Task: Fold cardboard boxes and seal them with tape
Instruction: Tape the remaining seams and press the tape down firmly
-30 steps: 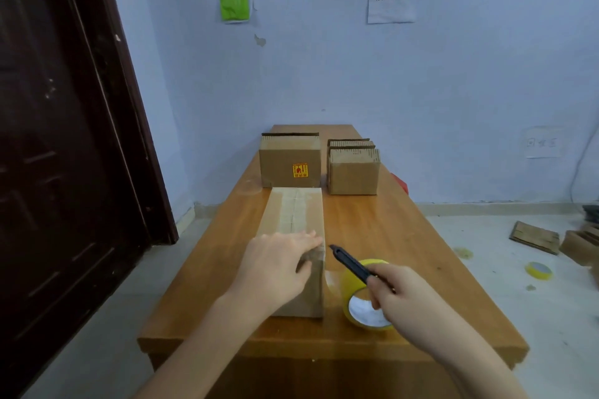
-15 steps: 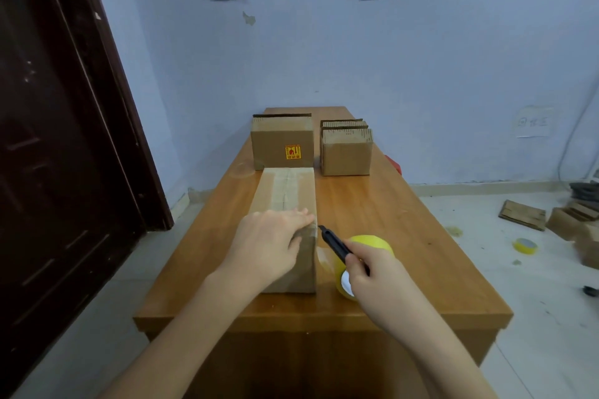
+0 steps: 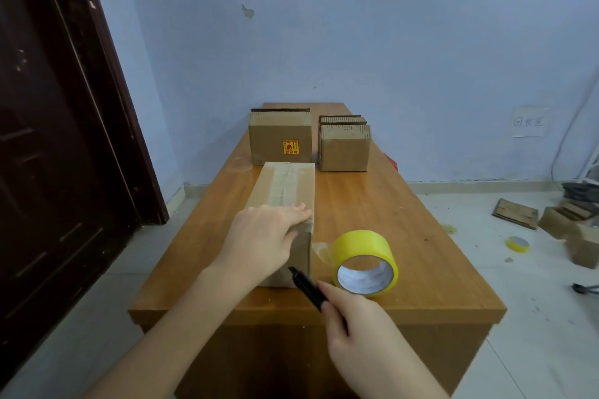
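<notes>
Cardboard item: long brown cardboard box (image 3: 285, 201), clear tape along its top seam, lying lengthwise at the near end of the wooden bench (image 3: 389, 204). Left hand (image 3: 262, 243): fingers (image 3: 293, 209) straight and flat, pressing the box's near top edge. Black utility knife (image 3: 306, 287): tip at the box's near face, gripped by right hand (image 3: 353, 327), fingers curled round the handle. Yellow tape roll (image 3: 364, 262): on edge just right of the box, strip bridging to it. Recommended handling: keep the box pinned, cut the taut strip close to the cardboard, blade away from the left hand.

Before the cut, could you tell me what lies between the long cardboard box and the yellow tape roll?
In the head view, a clear tape strip spans from the long cardboard box to the yellow tape roll.
</notes>
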Tool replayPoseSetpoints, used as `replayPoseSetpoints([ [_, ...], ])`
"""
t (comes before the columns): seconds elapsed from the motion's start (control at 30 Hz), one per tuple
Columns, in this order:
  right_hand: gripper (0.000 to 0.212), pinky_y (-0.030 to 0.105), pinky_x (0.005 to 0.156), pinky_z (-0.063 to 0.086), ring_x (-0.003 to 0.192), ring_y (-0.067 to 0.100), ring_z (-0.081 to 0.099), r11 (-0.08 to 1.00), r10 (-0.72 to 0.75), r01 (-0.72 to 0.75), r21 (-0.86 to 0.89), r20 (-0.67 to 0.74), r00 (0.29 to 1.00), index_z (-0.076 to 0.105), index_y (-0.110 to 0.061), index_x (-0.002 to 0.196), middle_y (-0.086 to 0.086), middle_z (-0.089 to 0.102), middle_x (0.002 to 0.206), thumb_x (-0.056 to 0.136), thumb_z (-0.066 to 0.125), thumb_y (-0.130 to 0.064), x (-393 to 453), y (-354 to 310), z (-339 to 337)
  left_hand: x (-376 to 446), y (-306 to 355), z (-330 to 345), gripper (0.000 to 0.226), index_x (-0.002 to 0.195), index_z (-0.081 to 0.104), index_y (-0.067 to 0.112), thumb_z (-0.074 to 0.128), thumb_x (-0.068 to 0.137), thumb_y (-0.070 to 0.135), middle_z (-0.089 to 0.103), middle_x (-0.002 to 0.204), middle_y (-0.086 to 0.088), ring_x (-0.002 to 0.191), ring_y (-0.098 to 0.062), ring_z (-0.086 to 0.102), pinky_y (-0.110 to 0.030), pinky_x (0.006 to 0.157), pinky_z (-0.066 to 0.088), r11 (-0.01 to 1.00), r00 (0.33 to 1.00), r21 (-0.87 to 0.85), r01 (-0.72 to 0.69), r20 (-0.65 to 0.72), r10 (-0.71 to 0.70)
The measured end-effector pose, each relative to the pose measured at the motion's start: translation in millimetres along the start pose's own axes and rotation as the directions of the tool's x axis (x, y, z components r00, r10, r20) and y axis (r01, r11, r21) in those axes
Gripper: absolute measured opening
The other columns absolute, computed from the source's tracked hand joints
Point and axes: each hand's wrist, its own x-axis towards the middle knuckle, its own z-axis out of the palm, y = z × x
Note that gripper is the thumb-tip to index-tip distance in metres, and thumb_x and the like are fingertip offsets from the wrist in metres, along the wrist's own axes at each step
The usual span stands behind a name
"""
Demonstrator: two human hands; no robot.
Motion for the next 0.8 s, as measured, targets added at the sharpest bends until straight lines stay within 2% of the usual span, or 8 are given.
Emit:
replayPoseSetpoints([
  [0.07, 0.031, 0.017, 0.051, 0.033, 0.055, 0.007, 0.046, 0.998, 0.036, -0.036, 0.047, 0.012, 0.999, 0.055, -0.031, 0.121, -0.004, 0.05, 0.065, 0.1, 0.036, -0.019, -0.6, 3.9, -3.4, -0.1, 0.2, 0.3, 0.044, 0.139, 0.041, 0.042, 0.047, 0.098, 0.026, 0.039, 0.142, 0.027, 0.129, 0.001, 0.042, -0.023, 0.1, 0.039, 1.0, 1.0, 0.005, -0.005, -0.003, 0.005],
  [0.17, 0.03, 0.018, 0.048, 0.026, 0.048, 0.005, 0.039, 0.988, 0.075, -0.077, 0.134, 0.023, 0.997, 0.064, -0.026, 0.105, -0.003, 0.045, 0.059, 0.097, 0.037, -0.016, -3.6, 5.7, -14.0, -0.1, -0.9, 0.8, 0.043, 0.137, 0.043, 0.042, 0.049, 0.097, 0.026, 0.041, 0.14, 0.027, 0.128, 0.001, 0.043, -0.022, 0.1, 0.039, 1.0, 1.0, -0.007, -0.008, -0.007, 0.008],
  [0.23, 0.037, 0.02, 0.049, 0.028, 0.046, 0.004, 0.04, 0.982, 0.086, -0.083, 0.167, -0.007, 0.996, 0.063, -0.04, 0.092, -0.001, 0.053, 0.062, 0.096, 0.037, -0.015, -5.6, 6.8, -22.4, -0.1, -2.8, 1.4, 0.042, 0.135, 0.045, 0.042, 0.051, 0.096, 0.027, 0.044, 0.138, 0.027, 0.127, 0.0, 0.045, -0.023, 0.099, 0.041, 0.999, 1.0, -0.032, 0.001, -0.011, -0.001],
  [0.3, 0.039, 0.017, 0.048, 0.03, 0.045, 0.001, 0.043, 0.973, 0.108, -0.087, 0.216, -0.085, 0.991, 0.056, -0.046, 0.092, -0.003, 0.058, 0.063, 0.097, 0.036, -0.013, -5.7, 11.0, -35.0, -0.6, -3.2, 1.9, 0.042, 0.135, 0.046, 0.042, 0.052, 0.096, 0.027, 0.045, 0.137, 0.027, 0.126, 0.0, 0.046, -0.023, 0.098, 0.042, 0.999, 1.0, -0.039, 0.006, -0.008, -0.006],
  [0.43, 0.042, 0.02, 0.042, 0.029, 0.038, 0.003, 0.037, 0.945, 0.148, -0.069, 0.32, -0.232, 0.961, 0.056, -0.038, 0.092, -0.008, 0.047, 0.048, 0.095, 0.032, -0.003, 0.9, 29.8, -55.7, 0.3, -2.2, 3.2, 0.041, 0.135, 0.045, 0.043, 0.051, 0.097, 0.028, 0.045, 0.137, 0.027, 0.126, 0.001, 0.045, -0.021, 0.098, 0.041, 0.999, 1.0, -0.035, 0.008, -0.021, -0.009],
  [0.63, 0.023, 0.029, 0.046, 0.034, 0.05, 0.017, 0.04, 0.919, 0.255, -0.07, 0.387, -0.45, 0.856, 0.042, -0.022, 0.114, 0.012, 0.048, 0.071, 0.096, 0.045, -0.008, 32.2, 72.5, -69.0, -0.5, -1.2, 3.2, 0.041, 0.135, 0.046, 0.042, 0.051, 0.097, 0.027, 0.046, 0.137, 0.026, 0.125, -0.001, 0.048, -0.023, 0.097, 0.042, 1.0, 1.0, -0.025, 0.012, -0.021, -0.013],
  [0.73, 0.022, 0.032, 0.048, 0.044, 0.052, 0.018, 0.051, 0.914, 0.276, -0.075, 0.398, -0.475, 0.836, 0.037, -0.016, 0.114, 0.005, 0.056, 0.083, 0.097, 0.047, -0.007, 47.1, 89.9, -71.4, 0.0, -0.6, 2.3, 0.041, 0.135, 0.046, 0.042, 0.051, 0.096, 0.028, 0.046, 0.136, 0.026, 0.124, -0.001, 0.048, -0.022, 0.097, 0.042, 1.0, 1.0, -0.023, 0.015, -0.022, -0.016],
  [0.8, 0.017, 0.035, 0.059, 0.053, 0.065, 0.011, 0.06, 0.925, 0.284, -0.105, 0.366, -0.478, 0.831, 0.039, -0.011, 0.115, 0.001, 0.055, 0.094, 0.099, 0.044, -0.008, 57.2, 102.8, -68.3, 0.2, 0.3, 1.5, 0.041, 0.135, 0.046, 0.042, 0.05, 0.097, 0.028, 0.045, 0.137, 0.027, 0.125, -0.001, 0.047, -0.022, 0.097, 0.042, 1.0, 1.0, -0.02, 0.017, -0.024, -0.017],
])
